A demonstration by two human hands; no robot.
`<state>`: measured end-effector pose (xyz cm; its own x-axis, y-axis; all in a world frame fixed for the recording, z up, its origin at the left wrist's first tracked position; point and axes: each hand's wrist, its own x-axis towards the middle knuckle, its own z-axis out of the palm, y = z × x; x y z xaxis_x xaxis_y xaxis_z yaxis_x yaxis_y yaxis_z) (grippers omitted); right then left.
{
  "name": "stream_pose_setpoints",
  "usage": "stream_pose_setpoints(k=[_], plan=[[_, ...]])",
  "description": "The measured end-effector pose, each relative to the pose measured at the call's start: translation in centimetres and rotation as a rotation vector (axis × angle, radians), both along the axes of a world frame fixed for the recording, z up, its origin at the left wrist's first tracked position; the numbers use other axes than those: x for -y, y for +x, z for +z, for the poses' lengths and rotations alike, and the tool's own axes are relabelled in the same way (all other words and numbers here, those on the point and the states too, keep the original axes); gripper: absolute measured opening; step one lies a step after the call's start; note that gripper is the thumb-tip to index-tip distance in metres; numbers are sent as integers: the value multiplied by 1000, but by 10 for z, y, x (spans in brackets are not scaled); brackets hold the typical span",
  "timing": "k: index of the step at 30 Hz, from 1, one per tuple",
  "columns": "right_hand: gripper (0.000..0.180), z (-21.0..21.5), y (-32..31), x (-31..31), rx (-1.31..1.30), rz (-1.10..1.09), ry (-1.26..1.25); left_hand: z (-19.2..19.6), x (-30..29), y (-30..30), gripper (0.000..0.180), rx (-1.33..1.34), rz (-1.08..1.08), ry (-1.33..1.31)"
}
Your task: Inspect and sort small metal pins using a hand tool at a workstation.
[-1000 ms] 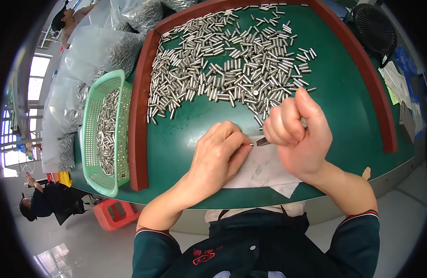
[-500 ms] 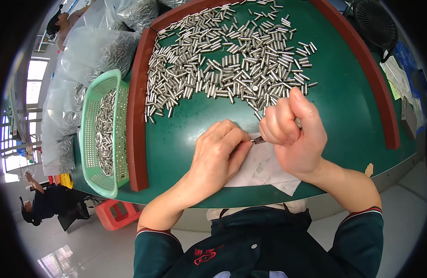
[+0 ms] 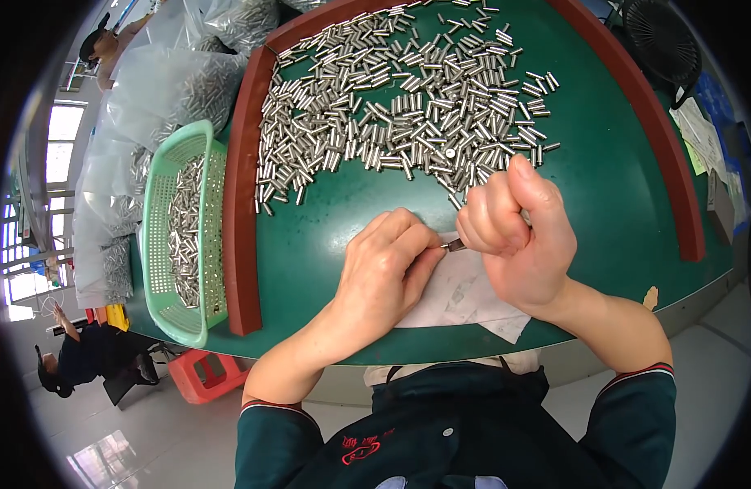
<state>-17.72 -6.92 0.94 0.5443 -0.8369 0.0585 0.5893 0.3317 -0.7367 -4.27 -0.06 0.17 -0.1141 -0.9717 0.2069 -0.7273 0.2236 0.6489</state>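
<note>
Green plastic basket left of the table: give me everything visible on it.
The light green plastic basket is a long rectangular tray with perforated mesh walls and a solid rim. It sits outside the green table's red-brown raised edge, leaning against it, partly filled with small silvery metal cylinders. Clear plastic bags crowd its far side. Neither hand touches it.

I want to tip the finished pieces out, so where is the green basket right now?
In the head view the green basket sits at the person's left, just outside the table's red-brown rim, below the clear bags of metal parts.
</note>
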Motion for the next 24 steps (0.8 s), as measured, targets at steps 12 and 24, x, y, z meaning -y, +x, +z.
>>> stream_pose_setpoints(k=[12, 24], plan=[[45, -2, 3, -10, -102, -42, -152, 2, 3, 0, 12, -2, -2, -27], [43, -6, 0, -1, 6, -2, 50, 0, 3, 10, 8, -231, -17, 157]])
